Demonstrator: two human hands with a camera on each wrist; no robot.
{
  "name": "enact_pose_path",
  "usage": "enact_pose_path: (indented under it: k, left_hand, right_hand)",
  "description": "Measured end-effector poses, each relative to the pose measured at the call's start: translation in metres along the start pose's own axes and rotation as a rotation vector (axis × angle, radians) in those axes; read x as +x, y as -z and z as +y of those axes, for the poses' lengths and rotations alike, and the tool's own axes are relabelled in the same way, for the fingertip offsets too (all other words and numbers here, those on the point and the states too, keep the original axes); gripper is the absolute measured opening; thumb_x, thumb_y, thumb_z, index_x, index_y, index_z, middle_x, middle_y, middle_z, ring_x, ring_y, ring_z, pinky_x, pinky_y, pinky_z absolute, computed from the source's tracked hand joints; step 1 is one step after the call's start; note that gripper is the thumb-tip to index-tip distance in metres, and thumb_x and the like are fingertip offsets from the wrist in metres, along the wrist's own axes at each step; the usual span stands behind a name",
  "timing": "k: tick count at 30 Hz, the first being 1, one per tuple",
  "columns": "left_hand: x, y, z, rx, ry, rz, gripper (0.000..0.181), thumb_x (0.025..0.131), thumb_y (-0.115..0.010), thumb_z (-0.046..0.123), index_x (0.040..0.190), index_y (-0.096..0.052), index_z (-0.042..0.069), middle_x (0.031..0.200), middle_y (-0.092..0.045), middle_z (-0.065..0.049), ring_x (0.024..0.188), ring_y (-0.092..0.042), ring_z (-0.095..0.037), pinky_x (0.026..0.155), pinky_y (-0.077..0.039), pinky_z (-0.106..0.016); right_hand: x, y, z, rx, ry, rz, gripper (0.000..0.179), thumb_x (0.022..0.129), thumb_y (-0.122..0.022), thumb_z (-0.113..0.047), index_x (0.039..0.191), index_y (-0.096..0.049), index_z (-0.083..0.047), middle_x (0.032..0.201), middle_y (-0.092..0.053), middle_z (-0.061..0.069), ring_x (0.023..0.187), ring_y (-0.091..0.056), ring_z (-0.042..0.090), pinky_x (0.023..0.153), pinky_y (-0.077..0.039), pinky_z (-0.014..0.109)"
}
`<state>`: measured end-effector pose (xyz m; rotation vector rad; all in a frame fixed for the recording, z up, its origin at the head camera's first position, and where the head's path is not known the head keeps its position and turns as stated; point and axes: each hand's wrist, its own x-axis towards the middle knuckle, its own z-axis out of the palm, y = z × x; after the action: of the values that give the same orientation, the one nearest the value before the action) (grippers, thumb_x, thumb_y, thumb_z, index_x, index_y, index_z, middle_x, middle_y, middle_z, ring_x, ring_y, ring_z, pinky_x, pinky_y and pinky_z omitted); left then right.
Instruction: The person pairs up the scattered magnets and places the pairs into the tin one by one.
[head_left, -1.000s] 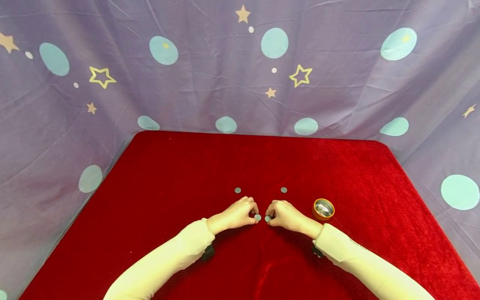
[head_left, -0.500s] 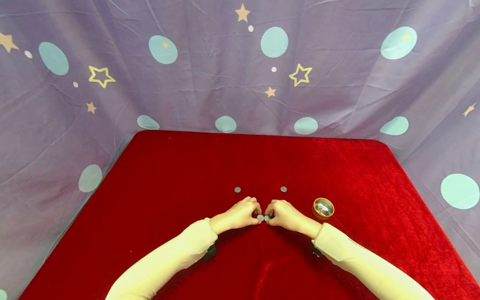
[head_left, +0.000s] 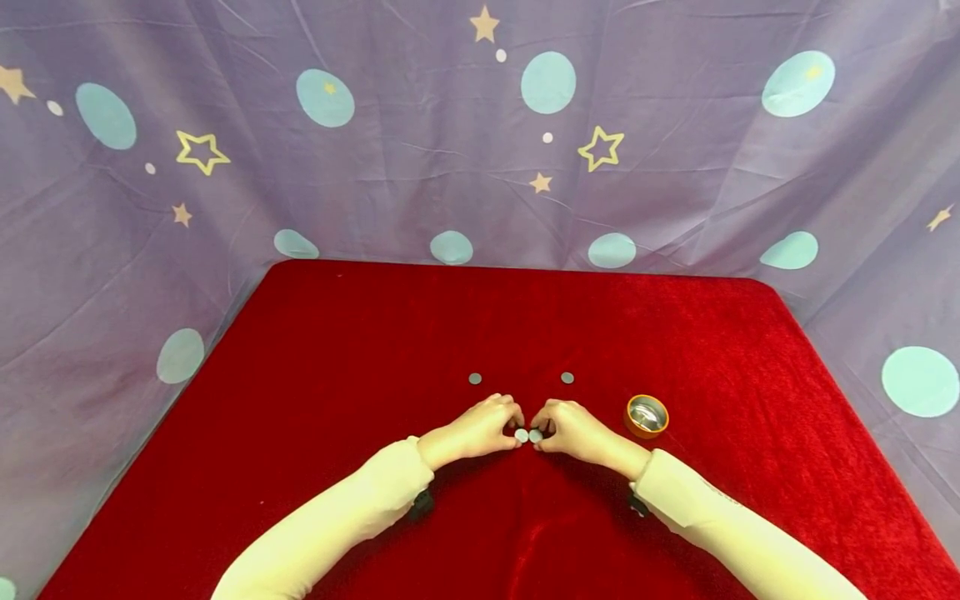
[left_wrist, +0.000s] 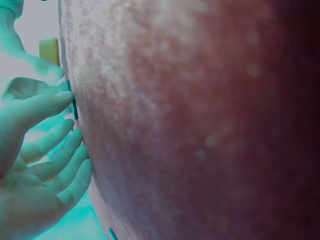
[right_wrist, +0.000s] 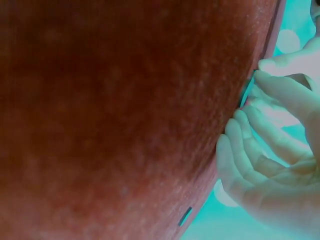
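My left hand (head_left: 483, 427) pinches a small flat grey disc (head_left: 522, 436) between thumb and fingers, low over the red cloth. Facing it, my right hand (head_left: 573, 429) pinches a second disc (head_left: 536, 436) by its edge. Only a narrow gap separates the two discs, which lie side by side and flat. In the right wrist view the right hand (right_wrist: 280, 150) has its fingertips down at the cloth, with a thin disc (right_wrist: 246, 92) at the thumb tip. From the left wrist, the left hand (left_wrist: 45, 145) likewise reaches down to the cloth.
Two more grey discs, one on the left (head_left: 475, 378) and one on the right (head_left: 567, 377), lie farther back on the red cloth (head_left: 375, 350). A small metal bowl with an orange rim (head_left: 647, 416) stands right of my right hand. Patterned purple curtain (head_left: 420, 133) encloses the table's back and sides.
My left hand has moved slightly right with its disc, bringing the two discs closer together. The right hand has barely shifted. Bowl and rear discs stay put.
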<state>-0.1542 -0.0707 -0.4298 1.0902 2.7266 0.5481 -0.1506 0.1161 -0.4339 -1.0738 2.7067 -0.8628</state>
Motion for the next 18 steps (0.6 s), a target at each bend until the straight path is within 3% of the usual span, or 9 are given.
enact_pose_path:
  k: [9, 18]
  left_hand:
    - [-0.003, 0.003, 0.006, -0.070, -0.008, 0.004, 0.017, 0.080, -0.065, 0.015, 0.094, -0.062, 0.007, 0.089, -0.055, -0.001, 0.082, -0.051, -0.013, 0.073, -0.043, -0.022]
    - [0.000, -0.002, 0.012, -0.064, -0.001, 0.032, 0.017, 0.078, -0.066, 0.015, 0.093, -0.062, 0.007, 0.087, -0.056, 0.000, 0.082, -0.051, -0.012, 0.072, -0.043, -0.022]
  right_hand:
    - [-0.014, 0.009, 0.002, 0.119, -0.008, 0.046, 0.018, 0.073, -0.070, -0.007, 0.090, -0.066, -0.001, 0.079, -0.058, 0.001, 0.071, -0.057, 0.013, 0.063, -0.047, 0.024]
    - [-0.035, 0.022, 0.006, 0.097, -0.040, 0.160, 0.019, 0.075, -0.069, -0.010, 0.092, -0.065, -0.002, 0.085, -0.061, 0.004, 0.075, -0.058, 0.016, 0.066, -0.048, 0.030]
